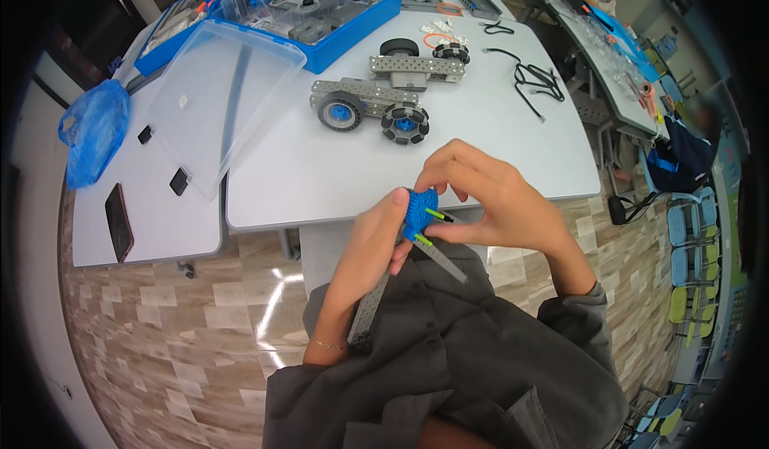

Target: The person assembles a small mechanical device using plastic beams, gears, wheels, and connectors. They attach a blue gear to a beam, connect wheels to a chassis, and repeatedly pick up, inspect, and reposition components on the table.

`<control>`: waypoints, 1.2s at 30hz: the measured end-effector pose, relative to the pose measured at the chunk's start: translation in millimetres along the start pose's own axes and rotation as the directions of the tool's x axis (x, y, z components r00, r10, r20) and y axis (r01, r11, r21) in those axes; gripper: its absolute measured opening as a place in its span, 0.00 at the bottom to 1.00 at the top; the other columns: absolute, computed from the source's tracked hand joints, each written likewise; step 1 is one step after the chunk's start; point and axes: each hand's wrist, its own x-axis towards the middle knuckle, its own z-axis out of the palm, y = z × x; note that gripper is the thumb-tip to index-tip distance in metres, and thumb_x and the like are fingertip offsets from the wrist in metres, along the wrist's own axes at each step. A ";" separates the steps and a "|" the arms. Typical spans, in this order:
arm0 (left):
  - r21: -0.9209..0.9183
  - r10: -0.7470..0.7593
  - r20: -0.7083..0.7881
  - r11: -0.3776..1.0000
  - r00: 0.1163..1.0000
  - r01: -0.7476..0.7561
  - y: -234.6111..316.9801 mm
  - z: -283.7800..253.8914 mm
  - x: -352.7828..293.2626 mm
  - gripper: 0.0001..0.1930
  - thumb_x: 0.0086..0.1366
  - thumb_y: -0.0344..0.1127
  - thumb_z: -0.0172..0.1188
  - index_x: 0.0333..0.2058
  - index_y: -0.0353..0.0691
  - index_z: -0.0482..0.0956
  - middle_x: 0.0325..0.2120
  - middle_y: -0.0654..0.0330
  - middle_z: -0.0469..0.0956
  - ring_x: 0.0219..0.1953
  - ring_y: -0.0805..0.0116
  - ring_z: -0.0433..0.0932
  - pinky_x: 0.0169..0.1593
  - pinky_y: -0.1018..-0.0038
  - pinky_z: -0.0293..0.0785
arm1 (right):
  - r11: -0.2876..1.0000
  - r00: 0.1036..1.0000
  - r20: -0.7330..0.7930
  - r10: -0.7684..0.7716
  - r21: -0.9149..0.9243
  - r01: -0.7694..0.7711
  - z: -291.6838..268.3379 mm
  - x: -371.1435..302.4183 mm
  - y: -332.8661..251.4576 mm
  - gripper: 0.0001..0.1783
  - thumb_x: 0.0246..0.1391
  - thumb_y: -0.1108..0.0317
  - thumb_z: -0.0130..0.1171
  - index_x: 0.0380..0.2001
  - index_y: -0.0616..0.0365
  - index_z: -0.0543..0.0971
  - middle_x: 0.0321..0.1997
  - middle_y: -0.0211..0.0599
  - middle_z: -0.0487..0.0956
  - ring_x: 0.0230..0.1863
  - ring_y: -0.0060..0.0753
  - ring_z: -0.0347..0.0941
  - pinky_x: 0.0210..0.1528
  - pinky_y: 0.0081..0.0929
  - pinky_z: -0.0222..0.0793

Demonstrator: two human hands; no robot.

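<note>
Over my lap, at the table's front edge, my left hand [370, 245] grips a built piece with blue toothed gears [420, 209]. Its thumb presses on the gear's upper left side. Two grey perforated beams, a long one [368, 311] and a shorter one [445, 263], run down from the gears towards my lap. Bright green shafts [432, 213] stick out of the gears to the right, one with a dark tip. My right hand [490, 199] curls around the gears from the right, fingers on top and thumb by the shafts; its exact contact is partly hidden.
On the white table [280, 185] stands a grey wheeled chassis [360, 92]. Behind it is a blue parts bin [352, 36], with a clear lid [216, 100] to its left. Black cables [537, 80] lie right; a phone [118, 223] and blue bag [94, 132] lie left.
</note>
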 end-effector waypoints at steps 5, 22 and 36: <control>0.048 0.010 0.012 0.999 1.000 -0.010 1.3 3.9 -11.2 0.32 0.78 0.61 0.35 0.36 0.35 0.73 0.15 0.68 0.63 0.14 0.81 0.61 0.18 0.82 0.58 | 0.995 0.999 0.017 -0.027 -0.094 0.029 4.7 -5.9 -8.4 0.24 0.37 0.75 0.75 0.40 0.58 0.76 0.42 0.34 0.74 0.41 0.36 0.75 0.41 0.30 0.75; -0.115 -0.111 0.089 0.986 0.990 0.121 -41.2 9.9 8.5 0.26 0.80 0.52 0.36 0.32 0.36 0.72 0.16 0.69 0.61 0.14 0.82 0.58 0.18 0.80 0.56 | 0.997 0.933 0.356 0.055 0.031 -0.071 11.0 1.4 27.9 0.24 0.31 0.74 0.73 0.32 0.61 0.70 0.31 0.41 0.73 0.34 0.48 0.72 0.35 0.39 0.69; -0.165 -0.135 0.132 0.974 0.982 0.157 -48.1 8.9 14.7 0.27 0.80 0.52 0.34 0.30 0.36 0.69 0.15 0.69 0.60 0.12 0.80 0.56 0.17 0.80 0.54 | 0.997 0.920 0.384 -0.081 0.021 0.080 16.1 -0.7 40.5 0.23 0.36 0.70 0.73 0.31 0.62 0.69 0.31 0.42 0.70 0.33 0.49 0.71 0.34 0.40 0.69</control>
